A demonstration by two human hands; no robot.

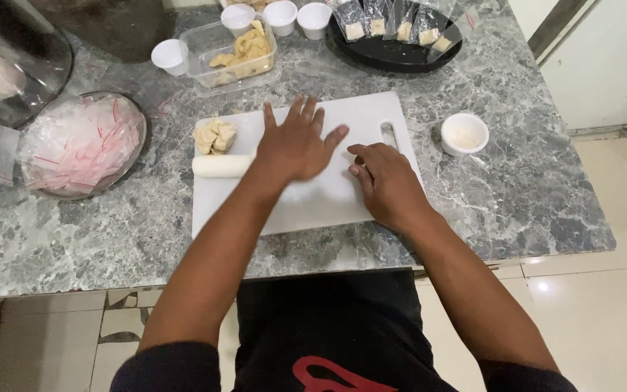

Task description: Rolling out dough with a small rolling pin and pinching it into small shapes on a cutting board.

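A white cutting board (371, 116) lies on the grey marble counter (110, 225). A pale roll of dough (220, 165) lies across the board's left side. My left hand (295, 141) rests flat on the roll with its fingers spread. My right hand (386, 178) presses on the board's right part, fingers curled inward; the roll's right end is hidden under the hands. A small heap of cut dough pieces (214, 136) sits at the board's far left corner.
A clear tub of dough pieces (237, 54), several small white cups (281, 16), a black tray of bagged pieces (393, 33), a white bowl (464, 133), a glass bowl of plastic bags (81, 144) and a large glass jar (9, 62) surround the board.
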